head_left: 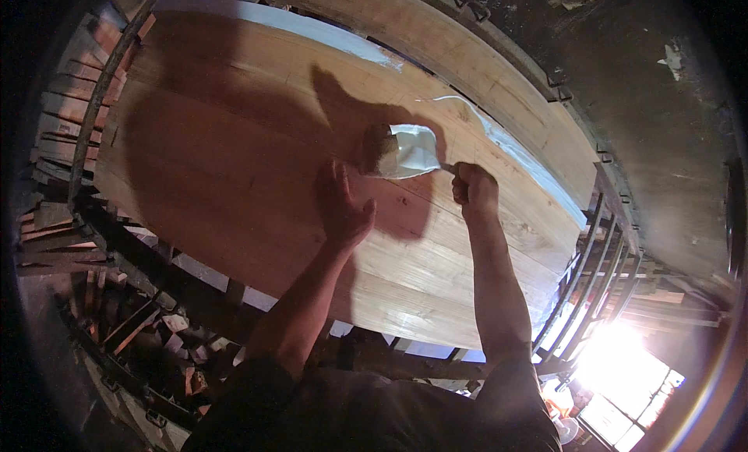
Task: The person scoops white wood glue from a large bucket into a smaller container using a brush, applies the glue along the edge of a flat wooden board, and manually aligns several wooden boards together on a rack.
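Note:
My right hand (475, 188) is closed round the thin handle of a white-coated, scoop-like container (413, 150). The container is held above a broad panel of joined wooden boards (405, 284); its left part is dark and shaded, and what it holds is hard to make out. Just left of it, my left hand (343, 206) has its fingers stretched out and grips nothing. White liquid (499, 136) lies in a streak along the panel's far right edge, with a wider white band (296, 23) along its far left edge.
A separate long board (499, 54) lies beyond the panel. Metal frames (101, 93) with clamps surround the work. Stacked wood pieces (66, 109) stand at the left, and offcuts (175, 323) lie below. Bright light comes through a window (623, 390) at lower right.

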### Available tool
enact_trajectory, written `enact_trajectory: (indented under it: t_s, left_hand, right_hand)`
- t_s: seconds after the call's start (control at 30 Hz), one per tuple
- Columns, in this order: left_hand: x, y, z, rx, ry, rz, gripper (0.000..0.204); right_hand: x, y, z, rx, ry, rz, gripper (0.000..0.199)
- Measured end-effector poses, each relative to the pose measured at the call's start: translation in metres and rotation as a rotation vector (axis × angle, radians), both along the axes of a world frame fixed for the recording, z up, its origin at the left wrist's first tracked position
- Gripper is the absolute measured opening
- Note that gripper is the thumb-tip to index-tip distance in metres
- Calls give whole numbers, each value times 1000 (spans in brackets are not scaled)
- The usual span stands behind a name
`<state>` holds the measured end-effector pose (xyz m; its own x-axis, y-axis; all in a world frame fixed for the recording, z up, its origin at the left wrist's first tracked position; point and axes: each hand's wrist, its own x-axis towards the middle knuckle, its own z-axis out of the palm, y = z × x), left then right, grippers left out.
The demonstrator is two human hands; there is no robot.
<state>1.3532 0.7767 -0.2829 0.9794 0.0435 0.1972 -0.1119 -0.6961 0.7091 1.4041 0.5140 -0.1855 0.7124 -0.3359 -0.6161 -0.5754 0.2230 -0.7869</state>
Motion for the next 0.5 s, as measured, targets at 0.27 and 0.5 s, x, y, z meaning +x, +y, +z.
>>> enact_trajectory:
  t_s: [0.27,0.5]
  left_hand:
    - [103,20,93,-482,324,-445,92]
    - [114,27,100,-374,312,-399,80]
  right_hand:
    - [-14,-18,8,-37,21,156,22]
    - [-12,-49,29,114,-39,73,21]
